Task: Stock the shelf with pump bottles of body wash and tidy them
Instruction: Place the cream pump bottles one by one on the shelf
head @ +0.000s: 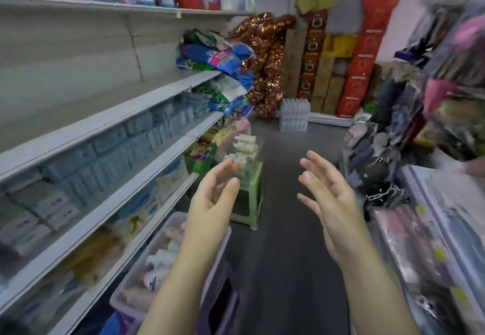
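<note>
The left hand (210,203) and right hand (330,203) are up in the middle of the frame, palms facing, fingers spread and loose, holding nothing. Just above them, pale round pump bottles (245,144) sit in a clear box (259,152) on a small green plastic stool (249,204), beside the grey shelf (105,122)

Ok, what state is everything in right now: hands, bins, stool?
left hand, open, holding nothing
right hand, open, holding nothing
floor bin, on the floor, bottles lying inside
stool bin, sitting on the green stool, more bottles inside
green stool, upright on the floor
</note>
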The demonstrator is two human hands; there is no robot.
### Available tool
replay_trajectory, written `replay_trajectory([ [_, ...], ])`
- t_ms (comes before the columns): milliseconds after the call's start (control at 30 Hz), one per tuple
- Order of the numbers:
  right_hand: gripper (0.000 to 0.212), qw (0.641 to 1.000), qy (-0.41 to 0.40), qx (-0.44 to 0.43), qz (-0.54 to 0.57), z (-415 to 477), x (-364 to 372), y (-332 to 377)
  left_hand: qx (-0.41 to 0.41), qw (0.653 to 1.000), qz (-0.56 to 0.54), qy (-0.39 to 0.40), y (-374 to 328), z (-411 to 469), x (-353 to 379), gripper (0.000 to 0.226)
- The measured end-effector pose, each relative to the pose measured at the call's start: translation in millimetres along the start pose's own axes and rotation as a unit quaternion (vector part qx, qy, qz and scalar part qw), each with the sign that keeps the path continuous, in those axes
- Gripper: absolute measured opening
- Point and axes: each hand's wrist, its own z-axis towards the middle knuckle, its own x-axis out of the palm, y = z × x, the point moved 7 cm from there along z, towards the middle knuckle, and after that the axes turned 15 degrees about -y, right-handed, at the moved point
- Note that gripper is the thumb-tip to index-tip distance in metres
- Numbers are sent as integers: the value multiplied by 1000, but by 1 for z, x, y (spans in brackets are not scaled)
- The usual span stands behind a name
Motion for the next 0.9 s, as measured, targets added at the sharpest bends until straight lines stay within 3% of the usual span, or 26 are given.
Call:
replay_trajectory([
  [300, 35, 997, -38, 36, -52, 100, -24, -52, -96, 995, -21, 12, 87, 66, 85, 29],
  [567, 36, 994, -4, 67, -89, 240, 50, -102, -151, 986, -47, -46, 150, 184, 118, 23],
  [900, 28, 992, 11, 105, -73, 358, 102, -154, -164, 984, 3, -69, 197, 288, 156, 22],
])
